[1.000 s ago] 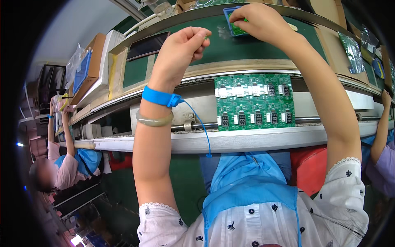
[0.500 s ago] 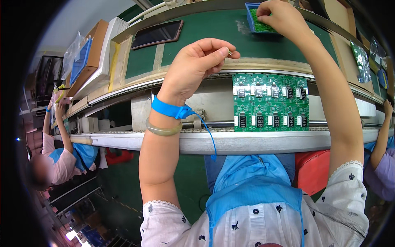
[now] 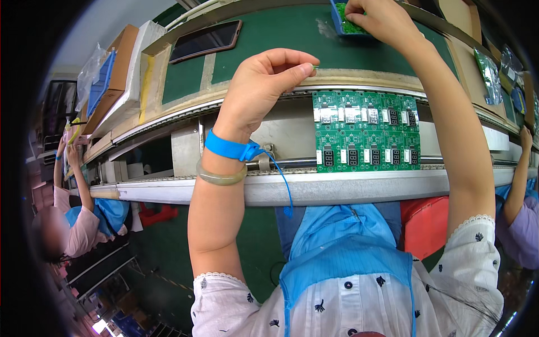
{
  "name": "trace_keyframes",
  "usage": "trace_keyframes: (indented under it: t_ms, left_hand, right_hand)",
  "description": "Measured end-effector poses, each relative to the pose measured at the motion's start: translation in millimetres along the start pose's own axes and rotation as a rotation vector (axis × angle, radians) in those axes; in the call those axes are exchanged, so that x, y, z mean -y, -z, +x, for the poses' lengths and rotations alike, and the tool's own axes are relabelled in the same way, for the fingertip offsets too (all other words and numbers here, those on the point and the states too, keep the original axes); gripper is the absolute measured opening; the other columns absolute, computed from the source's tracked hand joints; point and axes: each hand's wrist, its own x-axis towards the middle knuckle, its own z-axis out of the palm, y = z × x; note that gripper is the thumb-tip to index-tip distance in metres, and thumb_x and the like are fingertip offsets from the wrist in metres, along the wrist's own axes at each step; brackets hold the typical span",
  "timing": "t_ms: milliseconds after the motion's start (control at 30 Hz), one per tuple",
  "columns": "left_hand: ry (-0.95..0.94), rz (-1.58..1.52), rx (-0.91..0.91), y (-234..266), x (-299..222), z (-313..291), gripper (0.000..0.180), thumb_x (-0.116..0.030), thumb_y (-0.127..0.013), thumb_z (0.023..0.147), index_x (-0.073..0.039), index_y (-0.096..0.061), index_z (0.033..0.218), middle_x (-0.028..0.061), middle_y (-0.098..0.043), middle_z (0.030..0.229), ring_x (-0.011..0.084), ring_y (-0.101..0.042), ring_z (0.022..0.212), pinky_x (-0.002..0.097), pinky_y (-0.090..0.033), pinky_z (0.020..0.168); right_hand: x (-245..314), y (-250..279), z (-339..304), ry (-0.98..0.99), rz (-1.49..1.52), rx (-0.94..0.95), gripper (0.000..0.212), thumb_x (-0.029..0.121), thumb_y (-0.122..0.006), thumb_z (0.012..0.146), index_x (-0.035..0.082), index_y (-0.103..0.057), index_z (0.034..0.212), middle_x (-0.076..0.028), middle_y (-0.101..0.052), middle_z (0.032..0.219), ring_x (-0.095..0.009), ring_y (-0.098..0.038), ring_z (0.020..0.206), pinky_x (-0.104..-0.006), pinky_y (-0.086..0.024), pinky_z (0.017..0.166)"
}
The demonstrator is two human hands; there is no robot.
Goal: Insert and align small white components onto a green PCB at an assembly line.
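My left hand [image 3: 264, 84] is raised above the conveyor's far rail, thumb and forefinger pinched on a small green part [image 3: 315, 67]; its exact kind is too small to tell. That wrist wears a blue strap with a cord and a pale bangle. Over at the far edge, my right hand [image 3: 387, 22] dips into a blue bin [image 3: 338, 23] of small green parts [image 3: 351, 27]. Its fingers are drawn together, and what they hold cannot be made out. Between my arms a green circuit board panel [image 3: 368, 132] with rows of digit displays and white connectors rests across the rails.
A phone [image 3: 206, 40] lies on the green bench top at the back left. The metal front rail [image 3: 337, 188] runs across before me. Left stand a cardboard box [image 3: 120, 62] and a co-worker [image 3: 84, 219]; another person [image 3: 519, 219] is at the right. Bagged parts [image 3: 489, 78] lie back right.
My left fingertips have closed closer round the small green part. My right hand stays at the blue bin, its fingers shifted slightly. The whole view has moved a little.
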Motion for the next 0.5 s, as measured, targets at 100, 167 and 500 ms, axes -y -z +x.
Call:
trace_keyframes:
  t_ms: [100, 167, 500]
  left_hand:
    - [-0.007, 0.015, 0.01, -3, 2, 3, 0.018, -0.009, -0.073, 0.091, 0.0, -0.073, 0.107, 0.0051, -0.073, 0.099, 0.0101, -0.066, 0.092, 0.0217, -0.052, 0.083]
    - [0.001, 0.025, -0.01, 3, 4, -4, 0.018, -0.008, -0.073, 0.091, 0.0, -0.073, 0.107, 0.005, -0.072, 0.099, 0.0097, -0.065, 0.091, 0.0216, -0.052, 0.083]
    - [0.002, 0.067, 0.011, -6, 3, -3, 0.019, -0.009, -0.073, 0.09, 0.001, -0.073, 0.106, 0.0043, -0.073, 0.098, 0.0099, -0.065, 0.091, 0.0227, -0.051, 0.084]
  right_hand:
    - [-45, -31, 10, 0.467, 0.599, -0.242, 0.02, 0.023, -0.071, 0.083, 0.007, -0.077, 0.094, -0.018, -0.073, 0.092, -0.035, -0.07, 0.089, -0.0436, -0.054, 0.082]
    - [37, 19, -12, -0.006, 0.045, 0.036, 0.02, 0.022, -0.07, 0.083, 0.006, -0.077, 0.092, -0.018, -0.073, 0.092, -0.036, -0.07, 0.089, -0.0437, -0.055, 0.082]
    - [30, 19, -13, -0.029, 0.072, -0.054, 0.02, 0.018, -0.067, 0.082, 0.004, -0.076, 0.091, -0.019, -0.073, 0.091, -0.036, -0.07, 0.087, -0.0439, -0.055, 0.081]
